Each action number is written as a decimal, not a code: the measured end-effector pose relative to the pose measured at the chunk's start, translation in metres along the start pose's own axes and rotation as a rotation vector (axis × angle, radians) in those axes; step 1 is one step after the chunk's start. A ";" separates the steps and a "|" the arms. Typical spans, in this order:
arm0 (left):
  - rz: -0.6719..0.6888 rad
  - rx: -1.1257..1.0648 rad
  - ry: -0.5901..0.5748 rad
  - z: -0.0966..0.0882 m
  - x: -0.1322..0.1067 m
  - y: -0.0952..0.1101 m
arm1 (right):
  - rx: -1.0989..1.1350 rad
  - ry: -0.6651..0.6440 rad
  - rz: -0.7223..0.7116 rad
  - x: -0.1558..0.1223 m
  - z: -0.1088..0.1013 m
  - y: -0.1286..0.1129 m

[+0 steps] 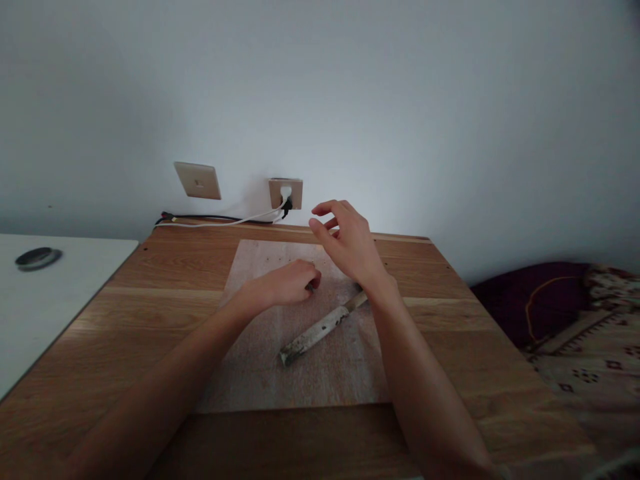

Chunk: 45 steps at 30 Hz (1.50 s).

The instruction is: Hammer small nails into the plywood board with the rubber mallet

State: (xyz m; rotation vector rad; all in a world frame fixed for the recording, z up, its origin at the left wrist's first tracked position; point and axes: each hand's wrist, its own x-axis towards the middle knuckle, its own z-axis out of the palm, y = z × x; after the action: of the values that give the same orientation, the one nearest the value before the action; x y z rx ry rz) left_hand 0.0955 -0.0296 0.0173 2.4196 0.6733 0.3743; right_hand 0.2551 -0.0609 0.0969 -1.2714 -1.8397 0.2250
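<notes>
A thin pale wooden board (250, 387) lies flat on the wooden table. Resting on it at a slant is a worn tool handle (315, 335), white with dark stains and bare wood toward its far end. That far end passes behind my right wrist, so the tool's head is hidden. My left hand (293, 281) is closed low over the board, with a small dark bit showing at its fingers that I cannot make out. My right hand (346, 240) is raised above the board's far right, fingers curved and apart, holding nothing. Several tiny specks or nails dot the board's far part.
The wooden table (450, 373) meets a pale wall with a plugged socket (277, 193) and a switch plate (197, 181). White and black cables (210, 222) run along the back edge. A white surface (95, 267) with a dark round object (37, 257) stands left; patterned cloth (595, 360) lies right.
</notes>
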 end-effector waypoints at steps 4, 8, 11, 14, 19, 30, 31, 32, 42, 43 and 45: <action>-0.001 0.015 -0.037 -0.004 -0.001 0.003 | -0.008 -0.001 0.003 0.000 0.000 0.000; -0.020 -0.010 -0.032 -0.005 -0.002 0.003 | -0.006 -0.009 0.004 0.000 0.000 0.000; -0.021 -0.014 -0.036 -0.003 -0.002 0.001 | -0.001 -0.015 0.011 0.000 0.000 0.000; -0.012 -0.011 -0.042 -0.002 -0.002 -0.001 | -0.001 -0.017 0.008 0.000 0.000 -0.001; 0.024 0.072 -0.040 -0.002 -0.001 0.002 | -0.014 -0.025 0.016 0.000 0.000 -0.001; 0.024 0.333 -0.155 -0.003 -0.003 0.010 | -0.039 -0.048 0.026 0.000 0.000 -0.001; 0.025 0.335 -0.153 -0.002 -0.003 0.009 | -0.047 -0.054 0.031 0.000 0.000 -0.002; 0.026 0.339 -0.153 -0.002 -0.003 0.007 | -0.053 -0.059 0.035 0.000 0.000 -0.003; 0.014 0.370 -0.168 -0.002 -0.004 0.008 | -0.043 -0.062 0.034 0.000 0.000 -0.001; 0.018 0.363 -0.161 -0.002 -0.004 0.008 | -0.040 -0.063 0.034 0.000 0.000 -0.001; 0.025 0.354 -0.144 -0.002 -0.004 0.009 | -0.040 -0.066 0.035 0.000 0.000 -0.002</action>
State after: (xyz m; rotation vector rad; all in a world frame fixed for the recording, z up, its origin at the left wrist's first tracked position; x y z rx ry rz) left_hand 0.0940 -0.0369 0.0240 2.7577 0.6931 0.0923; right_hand 0.2539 -0.0617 0.0975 -1.3392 -1.8876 0.2534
